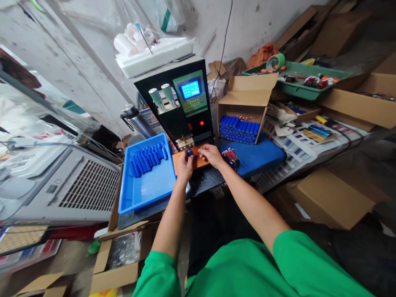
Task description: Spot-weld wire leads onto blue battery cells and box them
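Note:
My left hand point(185, 166) is closed around a blue battery cell point(189, 153) above an orange board point(200, 161). Just right of it, my right hand point(210, 155) pinches something too small to make out. Both hands are right in front of the electrodes point(185, 141) of a black spot welder point(192, 119) with a lit screen point(191, 88). To the left, a blue tray point(148, 198) holds rows of blue cells point(148, 159). Beside my right wrist lies a bundle of red and black wire leads point(230, 158).
A cardboard box point(247, 90) of stacked blue cells stands on a blue mat point(266, 153) at the right. Behind the tray is a steel flask point(136, 119). A green tray point(321, 68) with parts and tape lies farther right. White foam point(154, 55) rests on the welder.

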Motion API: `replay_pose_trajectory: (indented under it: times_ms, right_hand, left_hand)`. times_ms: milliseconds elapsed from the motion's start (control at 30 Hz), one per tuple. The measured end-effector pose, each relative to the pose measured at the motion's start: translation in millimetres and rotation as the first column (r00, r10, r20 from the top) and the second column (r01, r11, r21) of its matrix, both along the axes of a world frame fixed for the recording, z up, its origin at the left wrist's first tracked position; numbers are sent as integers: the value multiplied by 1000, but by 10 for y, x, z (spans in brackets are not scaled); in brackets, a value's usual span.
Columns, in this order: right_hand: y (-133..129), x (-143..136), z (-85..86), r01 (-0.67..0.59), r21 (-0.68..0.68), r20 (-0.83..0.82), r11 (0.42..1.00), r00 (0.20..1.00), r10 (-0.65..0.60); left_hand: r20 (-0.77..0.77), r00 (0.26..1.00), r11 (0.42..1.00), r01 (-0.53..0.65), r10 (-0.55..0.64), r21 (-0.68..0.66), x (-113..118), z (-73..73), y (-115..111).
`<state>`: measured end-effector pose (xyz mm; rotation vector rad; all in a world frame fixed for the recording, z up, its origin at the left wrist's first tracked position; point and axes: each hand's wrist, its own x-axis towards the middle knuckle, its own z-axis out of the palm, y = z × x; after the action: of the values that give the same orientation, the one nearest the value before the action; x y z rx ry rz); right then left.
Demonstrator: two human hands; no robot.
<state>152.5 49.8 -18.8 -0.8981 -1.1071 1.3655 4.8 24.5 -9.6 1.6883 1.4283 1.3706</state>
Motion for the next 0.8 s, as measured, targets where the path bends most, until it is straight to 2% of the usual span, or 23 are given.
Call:
replay_pose_trajectory:
  times_ms: [133,333,433,800]
  right_hand:
    - [-2,-11,25,15,-20,-11,1000,1000,-16]
    - [-20,-42,37,79,-22,17,997,997,-78]
    - [-31,-64,39,79,-21,41,997,996,-78]
    - [-35,-245,191,122,-79,25,989,992,-121]
  left_hand:
    - [-5,1000,999,7,-7,38,-8,-19,34]
    - [-17,1000,997,4,-3,75,-18,-134,37]
    - [-17,999,996,39,-38,84,-19,-174,32]
    - [12,997,993,76,-78,94,-4,-157,9]
